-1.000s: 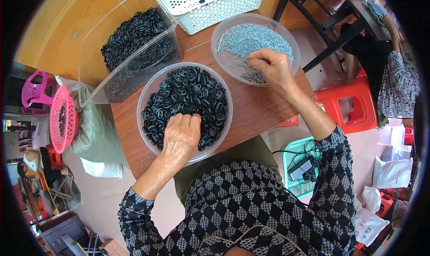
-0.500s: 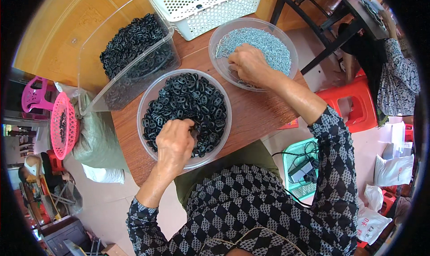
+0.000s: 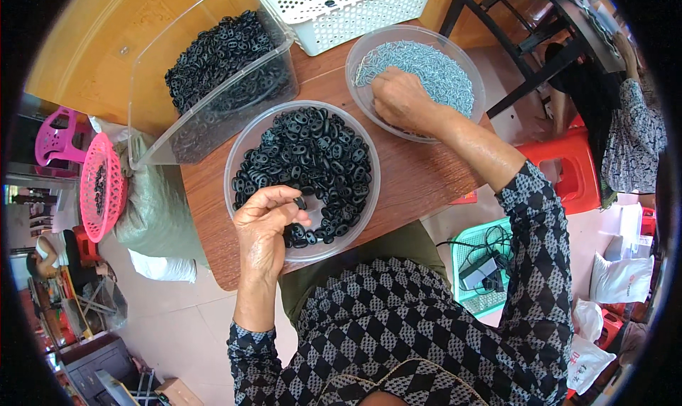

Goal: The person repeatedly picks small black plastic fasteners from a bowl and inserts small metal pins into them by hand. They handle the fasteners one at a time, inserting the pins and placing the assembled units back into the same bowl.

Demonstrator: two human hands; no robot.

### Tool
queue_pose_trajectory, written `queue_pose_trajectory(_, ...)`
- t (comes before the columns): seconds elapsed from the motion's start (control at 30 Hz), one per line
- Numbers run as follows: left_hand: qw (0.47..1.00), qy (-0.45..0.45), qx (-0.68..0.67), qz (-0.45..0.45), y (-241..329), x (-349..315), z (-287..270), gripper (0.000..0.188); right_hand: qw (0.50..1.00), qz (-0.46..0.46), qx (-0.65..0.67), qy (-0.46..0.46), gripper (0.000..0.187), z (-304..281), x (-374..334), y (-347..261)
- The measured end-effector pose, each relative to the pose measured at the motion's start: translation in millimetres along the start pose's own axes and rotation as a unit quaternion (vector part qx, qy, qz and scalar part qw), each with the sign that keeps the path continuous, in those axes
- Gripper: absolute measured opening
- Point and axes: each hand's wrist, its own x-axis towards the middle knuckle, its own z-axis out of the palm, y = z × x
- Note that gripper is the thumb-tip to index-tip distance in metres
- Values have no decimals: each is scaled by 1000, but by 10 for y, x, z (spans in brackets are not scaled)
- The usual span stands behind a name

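Note:
My left hand point(image 3: 264, 225) is at the near-left side of a clear round bowl point(image 3: 341, 248). Thumb and forefinger pinch one small black oval piece point(image 3: 300, 203), above the bowl; the other fingers are loosely curled. Many similar black pieces point(image 3: 312, 147), with two holes each, fill the bowl around a bare patch near this hand. My right hand point(image 3: 401, 100) reaches into a second clear bowl point(image 3: 366, 107) of small silver metal pieces point(image 3: 437, 72). Its fingers are curled down, their tips hidden, so what they grip does not show.
A clear bin point(image 3: 234, 111) of black pieces and a white perforated basket point(image 3: 355, 26) stand at the table's point(image 3: 213, 214) far side. On the left is a pink basket point(image 3: 117, 186). To the right are a red stool point(image 3: 568, 168), a green basket with cables point(image 3: 479, 303) and another person's sleeve point(image 3: 629, 139).
My left hand has lifted out of the black pile with one piece between its fingertips. The right hand stays in the silver pieces. The whole view has shifted slightly.

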Motion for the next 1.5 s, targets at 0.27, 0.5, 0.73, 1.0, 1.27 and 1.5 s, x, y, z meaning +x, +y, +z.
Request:
queue_pose_trajectory(0.27,998,-31,-48,-2,-96,-1,-22,10,960,207,178,-70,9,-310,12,-30)
queue_pose_trajectory(0.5,1000,-23,-15,12,-78,-34,18,14,951,194,237,-33,10,-285,-39,-64)
queue_pose_trajectory(0.73,998,-46,-47,-6,-111,5,-18,8,986,85,139,-25,9,-277,-98,-61)
queue_pose_trajectory(1.0,999,-31,-35,-19,-120,-4,27,11,883,237,404,-12,7,-250,-97,-24)
queue_pose_trajectory(1.27,999,-31,11,3,-99,-39,69,11,795,323,514,-9,8,-296,-118,41)
queue_pose_trajectory(1.5,999,-41,-21,-16,-126,-48,52,10,765,350,541,6,11,-383,-61,-66)
